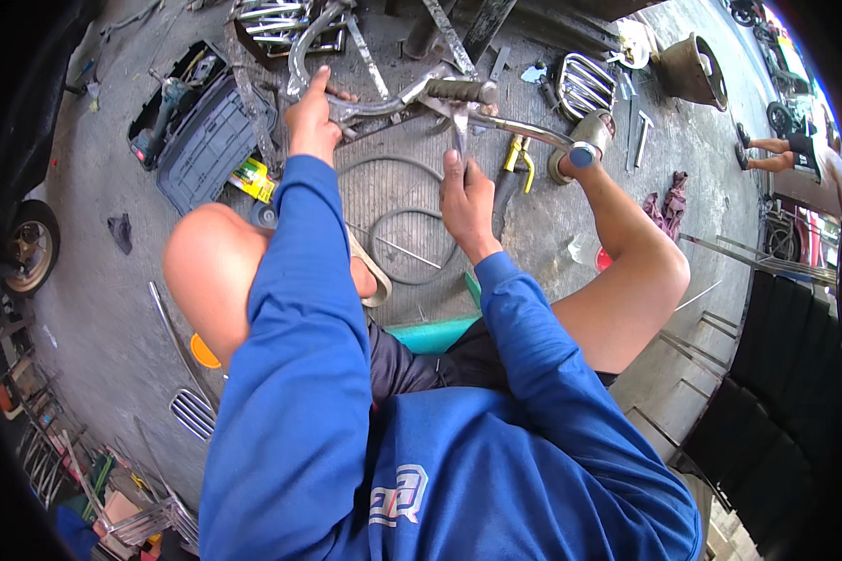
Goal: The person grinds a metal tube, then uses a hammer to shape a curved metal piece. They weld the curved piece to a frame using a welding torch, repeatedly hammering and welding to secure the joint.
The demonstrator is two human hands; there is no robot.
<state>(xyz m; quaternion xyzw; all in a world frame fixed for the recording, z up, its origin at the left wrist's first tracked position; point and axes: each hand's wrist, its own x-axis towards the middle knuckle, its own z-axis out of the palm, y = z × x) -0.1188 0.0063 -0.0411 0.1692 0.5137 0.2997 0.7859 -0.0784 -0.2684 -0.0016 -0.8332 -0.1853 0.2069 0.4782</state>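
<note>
My left hand (313, 117) is closed around a bent grey metal tube (372, 107) in front of me. My right hand (469, 203) grips the handle of a hammer (459, 91). Its dark cylindrical head lies over the metalwork, overlapping the tube's right end in view. From beside the hammer head, a shiny chrome tube (533, 129) runs right, its rounded end close to my right foot. Whether the hammer touches the metal, I cannot tell.
An opened grey tool case (210, 140) with a power drill lies at left. A yellow-handled torch (516, 164) and a looped hose (374, 224) lie between my legs. Chromed racks (585, 86) and a bucket (694, 73) stand at far right. Another person's legs (769, 155) show beyond.
</note>
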